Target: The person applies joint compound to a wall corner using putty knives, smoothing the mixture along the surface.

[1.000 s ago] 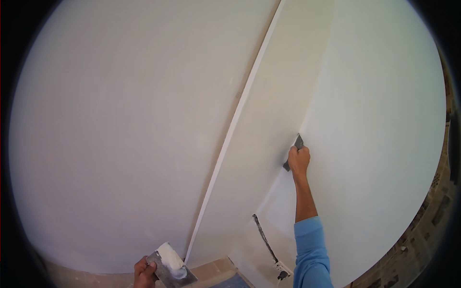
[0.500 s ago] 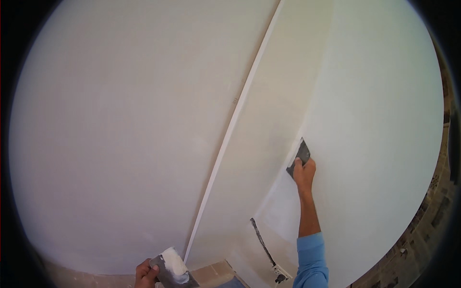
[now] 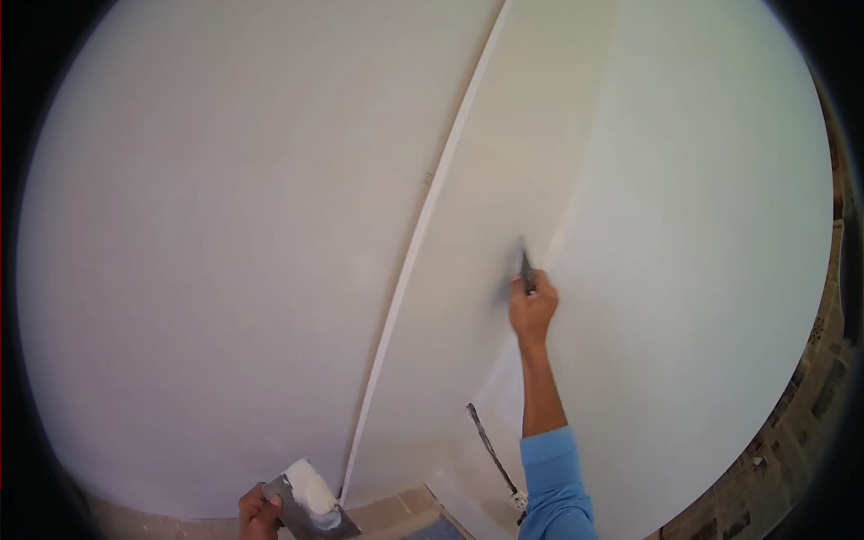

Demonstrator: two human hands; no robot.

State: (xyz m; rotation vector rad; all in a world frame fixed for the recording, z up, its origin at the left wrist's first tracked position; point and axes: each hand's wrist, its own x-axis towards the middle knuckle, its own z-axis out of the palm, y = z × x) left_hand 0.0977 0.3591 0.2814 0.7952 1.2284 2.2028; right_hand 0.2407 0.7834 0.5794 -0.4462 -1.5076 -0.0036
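My right hand (image 3: 535, 306) grips a dark putty knife (image 3: 526, 266), its blade turned edge-on near the corner where the beige wall strip meets the white wall (image 3: 693, 270). Whether the blade touches the surface I cannot tell. Low on the left, my left hand (image 3: 259, 511) holds a grey flat plate (image 3: 290, 508) by its edge. A thick lump of white filler (image 3: 310, 488) lies on that plate. The fingers of both hands are closed round their tools.
A long white trim strip (image 3: 416, 236) runs slantwise down the wall. Below, a dark cable (image 3: 487, 443) in a wall groove leads to an electrical box (image 3: 519, 500). Brown floor tiles (image 3: 416, 500) show at the bottom, and patterned flooring (image 3: 801, 432) at the right rim.
My right hand has moved left and slightly up with the putty knife, whose blade has turned from lying against the corner to edge-on. The left hand with the plate has shifted slightly left.
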